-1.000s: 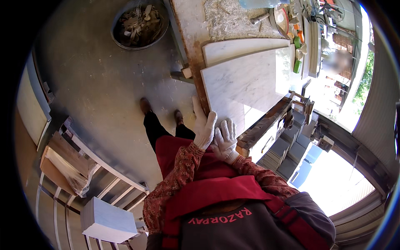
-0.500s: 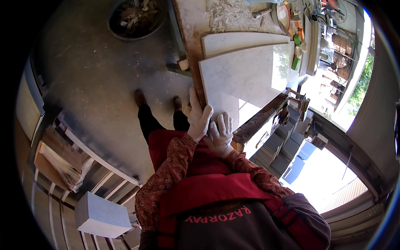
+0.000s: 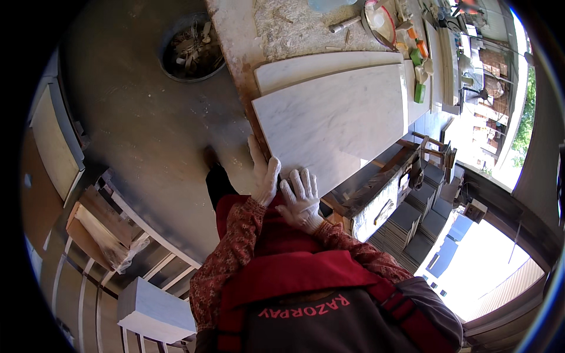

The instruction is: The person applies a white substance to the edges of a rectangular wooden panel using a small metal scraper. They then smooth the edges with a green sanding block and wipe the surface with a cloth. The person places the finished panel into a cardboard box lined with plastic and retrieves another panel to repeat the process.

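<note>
A white slab with faint grey veining point(image 3: 335, 117) lies on the workbench, its far edge curved. It overlaps a second white slab point(image 3: 329, 66) just beyond it. My left hand point(image 3: 265, 176), in a white knit glove, is at the slab's near left corner, thumb and fingers stretched apart along the bench edge. Close beside it, my right hand point(image 3: 301, 200), gloved too, lies with spread fingers at the slab's near edge. Whether the fingertips press on the slab or only rest by it is hard to tell. Neither hand has anything closed in it.
The workbench point(image 3: 226, 29) carries a brush point(image 3: 344, 25), a round dish point(image 3: 379, 23) and green blocks point(image 3: 419, 93). A tub of scraps point(image 3: 194, 50) stands on the floor left of it. A wooden frame point(image 3: 382, 176) is at right; a white block point(image 3: 156, 309) rests on a rack at lower left.
The slabs and bench appear shifted left and slightly down as the view turned. My hands stay at the slab's near edge, the right one's fingers now more spread.
</note>
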### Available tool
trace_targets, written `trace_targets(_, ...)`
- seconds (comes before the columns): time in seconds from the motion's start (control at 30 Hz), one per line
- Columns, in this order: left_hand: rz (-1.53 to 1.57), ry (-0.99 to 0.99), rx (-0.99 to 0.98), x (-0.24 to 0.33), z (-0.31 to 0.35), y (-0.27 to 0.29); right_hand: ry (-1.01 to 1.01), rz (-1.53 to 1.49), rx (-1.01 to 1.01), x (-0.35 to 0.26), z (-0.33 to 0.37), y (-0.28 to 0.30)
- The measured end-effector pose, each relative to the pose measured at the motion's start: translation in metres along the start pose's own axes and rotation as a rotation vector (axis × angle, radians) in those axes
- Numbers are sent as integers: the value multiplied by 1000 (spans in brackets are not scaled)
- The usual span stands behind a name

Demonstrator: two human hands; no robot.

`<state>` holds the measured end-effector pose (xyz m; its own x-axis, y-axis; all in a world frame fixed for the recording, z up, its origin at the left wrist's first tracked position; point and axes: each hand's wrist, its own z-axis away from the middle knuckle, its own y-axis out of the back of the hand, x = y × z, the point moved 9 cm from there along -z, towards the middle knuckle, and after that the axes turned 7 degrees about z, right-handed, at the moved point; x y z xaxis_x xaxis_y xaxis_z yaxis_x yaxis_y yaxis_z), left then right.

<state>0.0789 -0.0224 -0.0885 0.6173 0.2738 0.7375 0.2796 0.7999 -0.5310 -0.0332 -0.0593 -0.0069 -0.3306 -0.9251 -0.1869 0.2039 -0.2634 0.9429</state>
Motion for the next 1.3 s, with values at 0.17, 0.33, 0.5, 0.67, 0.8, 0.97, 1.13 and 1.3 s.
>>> trace_targets(0.17,-115,-112,37,1,2,1,161,-40,30,38,-2,22)
trace_targets(0.33,-196,-113,194,3,9,10,-275,236,211,238,-23,44)
trace_targets(0.5,-555,-234,347,23,18,6,-810,160,364,480,19,74)
trace_targets(0.67,-1298,-492,540,61,45,-41,-906,-17,319,566,30,89)
trace_targets(0.8,-1483,-590,626,52,58,-71,-932,-96,327,575,37,94)
trace_targets(0.97,-1691,-662,629,91,40,-88,-991,-273,334,590,112,54)
trace_targets(1.13,-1732,-878,521,114,-18,-105,-1078,-892,336,510,176,29)
trace_targets(1.3,-1798,-946,570,122,-37,-108,-989,-1076,291,465,115,58)
